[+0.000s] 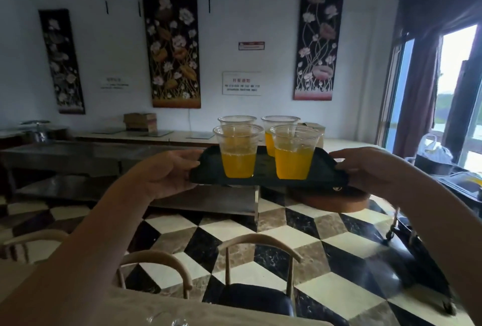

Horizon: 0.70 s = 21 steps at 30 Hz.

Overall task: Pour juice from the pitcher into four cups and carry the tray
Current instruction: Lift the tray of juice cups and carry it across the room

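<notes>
You are holding a black tray [208,173] of four juice cups up in the air with both hands.

Below you, a tiled floor [326,273] in black, cream and brown blocks is stretching toward a long steel desk [78,153] against the far wall, and a wooden chair [258,268] with a dark seat is standing just under the tray. The tray is sitting level between your arms, clear of any surface. Your left hand [167,171] is gripping its left edge, fingers [187,155] curled shut over the rim, and your right hand [370,166] is gripping the right edge the same way. Four clear plastic cups are standing upright on it in two rows: front left cup [238,152], front right cup [294,155], rear left cup [236,120] and rear right cup [279,122], each about half full of orange juice.
</notes>
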Each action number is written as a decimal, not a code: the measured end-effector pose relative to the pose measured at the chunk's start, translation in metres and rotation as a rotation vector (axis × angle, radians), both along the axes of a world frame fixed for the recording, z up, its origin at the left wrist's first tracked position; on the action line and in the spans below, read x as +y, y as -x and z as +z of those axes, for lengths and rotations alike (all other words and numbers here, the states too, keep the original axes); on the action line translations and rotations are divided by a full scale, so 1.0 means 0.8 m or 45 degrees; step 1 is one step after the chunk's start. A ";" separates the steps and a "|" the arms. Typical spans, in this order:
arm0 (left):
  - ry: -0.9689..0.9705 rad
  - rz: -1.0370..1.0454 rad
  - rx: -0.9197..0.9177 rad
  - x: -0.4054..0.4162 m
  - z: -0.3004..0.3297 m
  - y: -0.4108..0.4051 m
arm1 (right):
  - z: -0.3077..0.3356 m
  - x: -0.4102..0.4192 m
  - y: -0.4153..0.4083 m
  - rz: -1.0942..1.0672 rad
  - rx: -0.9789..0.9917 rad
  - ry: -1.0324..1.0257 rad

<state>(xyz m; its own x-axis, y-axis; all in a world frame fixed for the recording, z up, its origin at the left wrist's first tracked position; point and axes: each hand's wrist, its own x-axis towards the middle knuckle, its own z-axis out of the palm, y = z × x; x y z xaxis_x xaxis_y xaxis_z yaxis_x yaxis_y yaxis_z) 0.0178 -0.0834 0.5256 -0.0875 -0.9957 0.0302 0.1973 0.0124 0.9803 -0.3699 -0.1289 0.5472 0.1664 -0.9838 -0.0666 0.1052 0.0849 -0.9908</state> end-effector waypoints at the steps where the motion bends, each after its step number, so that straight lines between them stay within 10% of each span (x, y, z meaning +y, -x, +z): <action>1: -0.002 0.020 -0.001 0.002 0.004 0.000 | 0.004 0.003 -0.002 -0.009 0.002 0.023; 21: 0.005 0.202 -0.006 0.108 0.005 -0.065 | 0.008 0.009 -0.079 0.267 -0.070 0.102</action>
<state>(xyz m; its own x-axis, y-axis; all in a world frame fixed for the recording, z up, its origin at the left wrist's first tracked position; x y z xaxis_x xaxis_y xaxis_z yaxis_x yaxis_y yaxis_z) 0.0697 0.0034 0.5295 0.0709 -0.9969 0.0337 0.1881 0.0465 0.9810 -0.3069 -0.1220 0.5536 0.3690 -0.9291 0.0250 0.1477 0.0321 -0.9885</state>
